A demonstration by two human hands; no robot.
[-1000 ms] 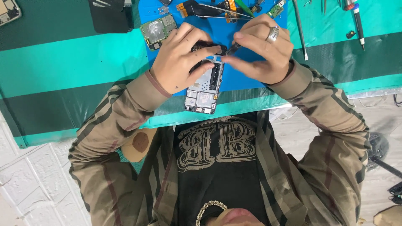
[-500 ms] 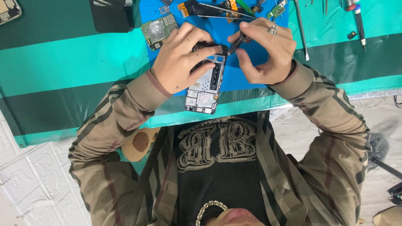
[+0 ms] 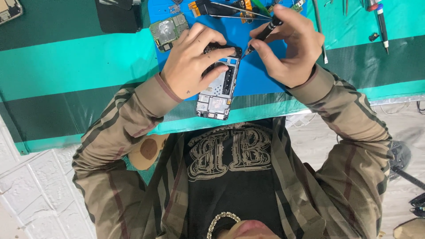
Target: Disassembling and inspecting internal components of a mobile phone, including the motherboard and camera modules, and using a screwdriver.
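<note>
Two closed hands: left hand (image 3: 195,62) gripping bare, opened phone (image 3: 217,90), right hand (image 3: 290,48) pinching screwdriver (image 3: 262,35).

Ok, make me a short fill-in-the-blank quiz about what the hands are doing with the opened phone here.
The left hand steadies the opened grey phone frame on the ____ work mat.
The right hand holds a black ____ in its grip.
Its tip touches the frame's ____ end.

Missing words: blue; screwdriver; far
</note>
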